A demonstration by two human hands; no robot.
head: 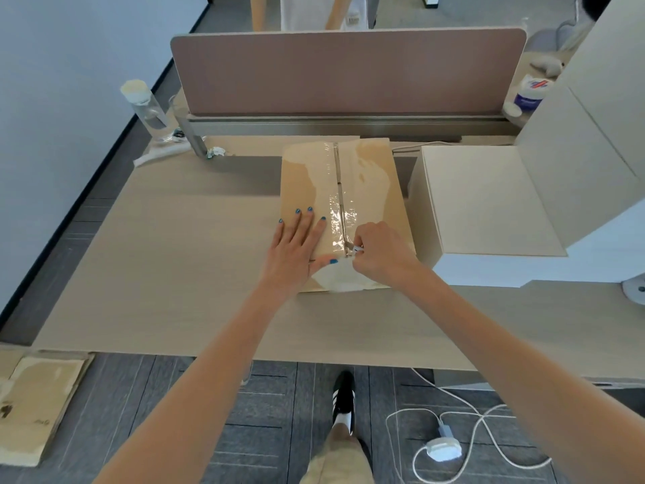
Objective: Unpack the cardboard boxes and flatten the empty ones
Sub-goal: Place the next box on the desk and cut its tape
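A brown cardboard box [373,190] lies on the light wooden desk [174,267], its top flaps sealed by clear tape [335,204] along the middle seam. My left hand [296,246] presses flat on the box's left flap, fingers straight. My right hand [380,253] grips a small white cutter [356,249] whose tip sits in the seam near the box's front edge. The tape looks split along the seam further back.
A big white open box [488,200] stands right of the brown box. Flattened cardboard [35,403] lies on the floor at left. A bottle [146,106] and a desk divider [345,71] stand at the back. A white cable and adapter [443,448] trail on the floor. A person stands behind the divider.
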